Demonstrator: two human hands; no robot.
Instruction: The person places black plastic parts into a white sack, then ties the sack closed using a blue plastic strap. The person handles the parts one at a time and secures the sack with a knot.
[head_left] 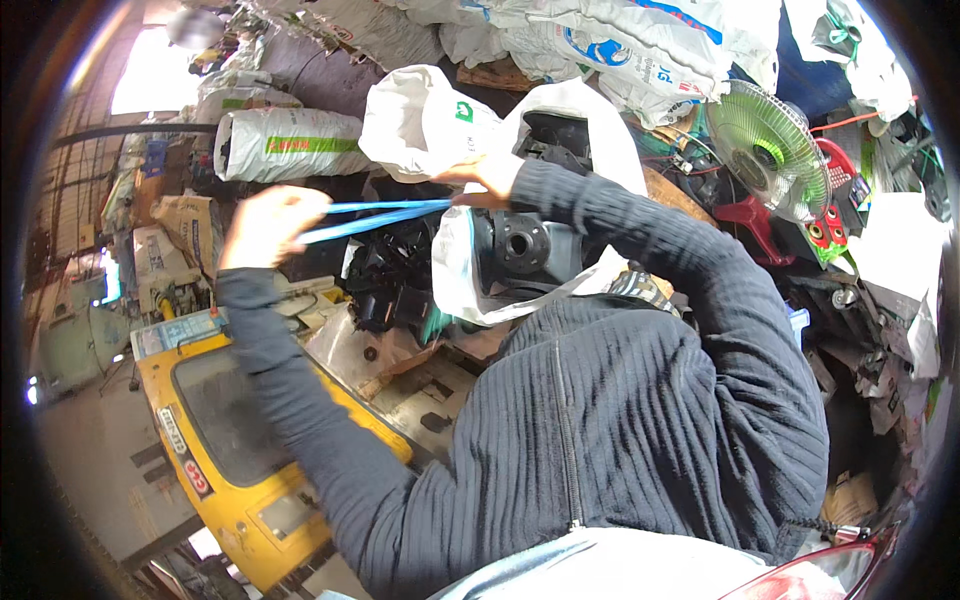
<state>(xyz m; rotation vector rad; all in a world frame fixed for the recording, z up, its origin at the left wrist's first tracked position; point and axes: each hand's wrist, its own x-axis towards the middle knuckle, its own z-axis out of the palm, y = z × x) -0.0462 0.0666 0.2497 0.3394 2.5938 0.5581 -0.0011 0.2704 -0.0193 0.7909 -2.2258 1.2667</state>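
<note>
A blue plastic strap (385, 218) is stretched between my two hands in a pair of strands. My left hand (272, 225), smeared a little by motion, is closed on its left end. At the other end my right hand (487, 180) pinches the strap beside the rim of an open white sack (455, 255). Black parts fill this sack, among them a round flanged piece (525, 243) with a hole in its middle. Just behind my right hand stands another white sack (415, 125) with its mouth folded open. More black parts (385, 275) lie below the strap.
At the lower left stands a yellow machine housing (285, 510) with a dark window. A filled white sack (290, 145) lies at the back left, and several more (620, 60) are piled behind. A green-bladed fan (765, 150) stands at the right, near a red plastic piece (755, 228).
</note>
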